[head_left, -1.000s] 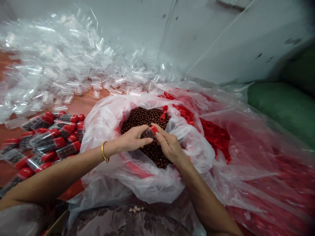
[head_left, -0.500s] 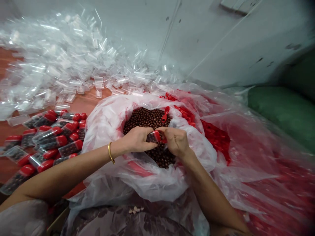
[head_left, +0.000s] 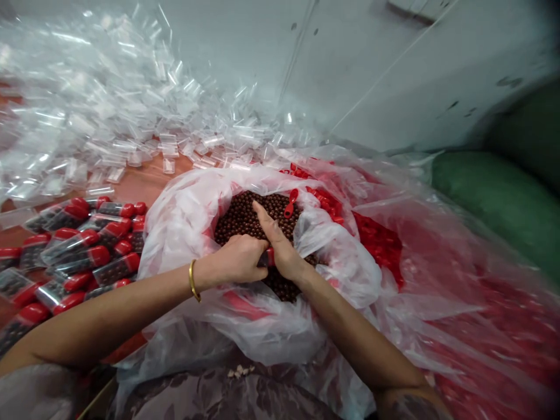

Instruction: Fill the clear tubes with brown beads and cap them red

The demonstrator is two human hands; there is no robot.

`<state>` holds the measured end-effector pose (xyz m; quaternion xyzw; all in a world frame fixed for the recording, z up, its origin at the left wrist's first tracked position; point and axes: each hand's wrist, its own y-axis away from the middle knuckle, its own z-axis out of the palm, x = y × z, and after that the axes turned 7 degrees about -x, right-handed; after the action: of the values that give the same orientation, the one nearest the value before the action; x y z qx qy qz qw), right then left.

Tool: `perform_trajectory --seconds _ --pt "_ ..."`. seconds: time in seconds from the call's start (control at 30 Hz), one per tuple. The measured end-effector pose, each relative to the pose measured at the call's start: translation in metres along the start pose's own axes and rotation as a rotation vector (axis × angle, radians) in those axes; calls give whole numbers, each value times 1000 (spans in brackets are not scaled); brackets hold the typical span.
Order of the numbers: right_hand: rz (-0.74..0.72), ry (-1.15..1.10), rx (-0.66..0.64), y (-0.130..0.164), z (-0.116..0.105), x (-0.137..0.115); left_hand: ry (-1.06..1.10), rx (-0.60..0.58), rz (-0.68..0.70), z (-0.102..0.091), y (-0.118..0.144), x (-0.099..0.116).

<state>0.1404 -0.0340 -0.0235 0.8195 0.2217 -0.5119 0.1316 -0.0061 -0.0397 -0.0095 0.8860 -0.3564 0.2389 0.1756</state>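
My left hand [head_left: 240,258], with a gold bangle at the wrist, is closed around a small clear tube of dark balls with a red cap [head_left: 270,256]. Most of that tube is hidden by the fingers. My right hand [head_left: 281,248] has its fingers stretched out, and its palm lies against the capped end. Both hands are over small brown balls [head_left: 242,216] heaped in a white plastic bag [head_left: 168,233] with its mouth spread wide. A red spoon-shaped piece [head_left: 291,204] rests on the balls, beyond my right hand.
Filled, red-capped tubes [head_left: 94,256] lie piled on the orange table [head_left: 144,181] at left. Behind them rises a large heap of clear tubes [head_left: 109,99] by the wall. Red plastic pieces [head_left: 378,245] fill a clear bag at right, near a green cushion-like object [head_left: 476,198].
My right hand has gone from bent fingers at the tube's capped end to a flat palm against it, moving slightly left. My left hand still grips the tube. The view has shifted slightly.
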Motion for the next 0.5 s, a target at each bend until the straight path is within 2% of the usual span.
perform_trajectory --seconds 0.07,0.17,0.23,0.3,0.33,0.4,0.43,0.5 --pt "27 -16 -16 2 0 0 -98 -10 18 2 -1 0" --pt "68 -239 -45 5 1 -7 -174 37 55 5 -2 1" --pt "43 -394 -70 7 1 -14 -183 123 91 5 2 4" --pt "-20 -395 -34 8 -2 -20 -187 243 129 2 14 5" --pt "-58 -311 23 9 -5 -21 -181 311 132 -2 24 4" --pt "-135 -3 166 9 -17 -20 -145 457 63 -11 53 -5" --pt "-170 194 216 9 -26 -18 -114 528 -14 -16 71 -13" --pt "-218 588 232 5 -46 -11 -72 653 -262 -24 113 -37"
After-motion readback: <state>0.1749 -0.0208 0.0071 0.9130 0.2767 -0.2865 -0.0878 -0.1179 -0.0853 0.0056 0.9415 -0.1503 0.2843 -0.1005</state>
